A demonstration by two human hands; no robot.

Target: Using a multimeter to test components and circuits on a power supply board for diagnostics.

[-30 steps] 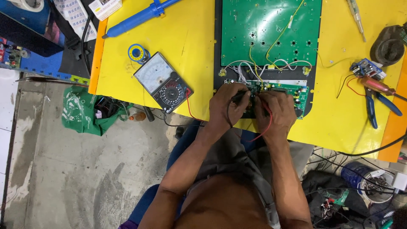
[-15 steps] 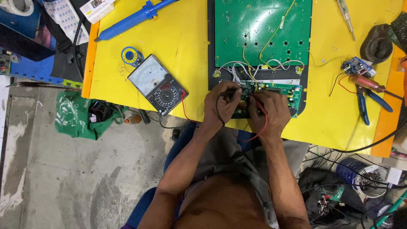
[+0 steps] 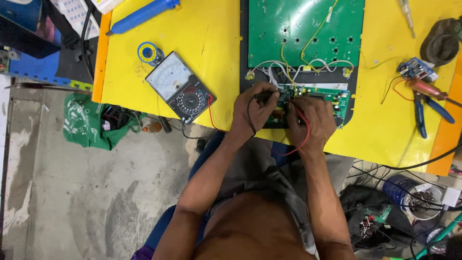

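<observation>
Yellow desk (image 3: 211,38), seen from above, carrying electronics repair items. Centre: a large green circuit board (image 3: 305,29) on a dark backing, with white and yellow wires looping down to a smaller green circuit board (image 3: 332,98) just below it; this smaller board lies with its long axis left to right, near the desk's front edge. Left hand (image 3: 255,110): fingers curled shut around a black probe (image 3: 264,95), which lies roughly left to right with its tip toward the small board. Right hand (image 3: 313,118): closed on a red probe (image 3: 299,113), mostly hidden under the fingers; the tip cannot be made out. Both hands rest over the small board's left part and cover it. A red lead (image 3: 301,144) loops beneath the right wrist; a black lead crosses the back of the left hand. To the left: an analogue multimeter (image 3: 180,87), tilted diagonally; a blue solder spool (image 3: 147,52) just beside its upper corner; a blue desoldering pump (image 3: 144,14) farther up. To the right: blue-handled pliers (image 3: 423,113), a small blue module (image 3: 415,68), a dark round object (image 3: 440,45).
</observation>
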